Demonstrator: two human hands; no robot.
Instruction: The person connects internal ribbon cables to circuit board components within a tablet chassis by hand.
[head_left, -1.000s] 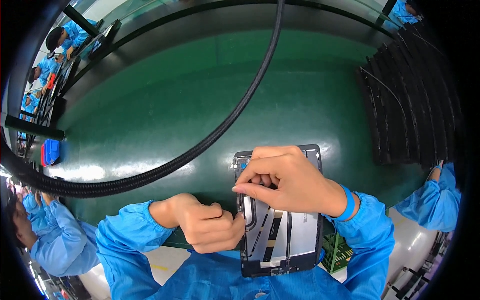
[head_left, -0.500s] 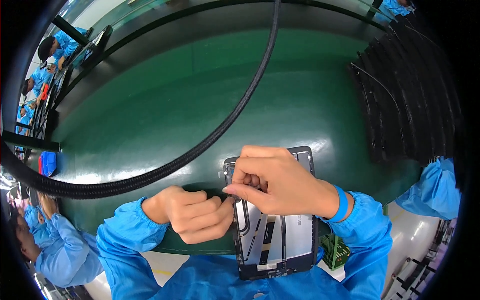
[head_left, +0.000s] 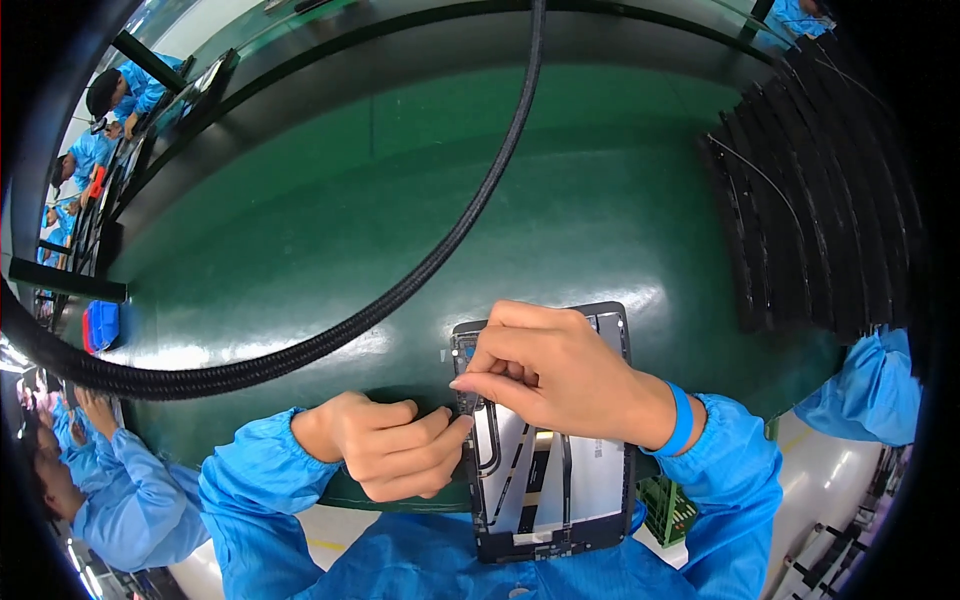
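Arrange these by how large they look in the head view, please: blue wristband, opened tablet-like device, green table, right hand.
1. green table
2. opened tablet-like device
3. right hand
4. blue wristband

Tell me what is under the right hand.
The far part of an opened flat device, with black strips and a silvery panel showing past the right hand. Parts directly beneath are covered; whether the hand touches them cannot be told.

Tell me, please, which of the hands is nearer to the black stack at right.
Right. The right hand is over the opened device, left of the black stack; the left hand is at the device's left edge, farther from the stack.
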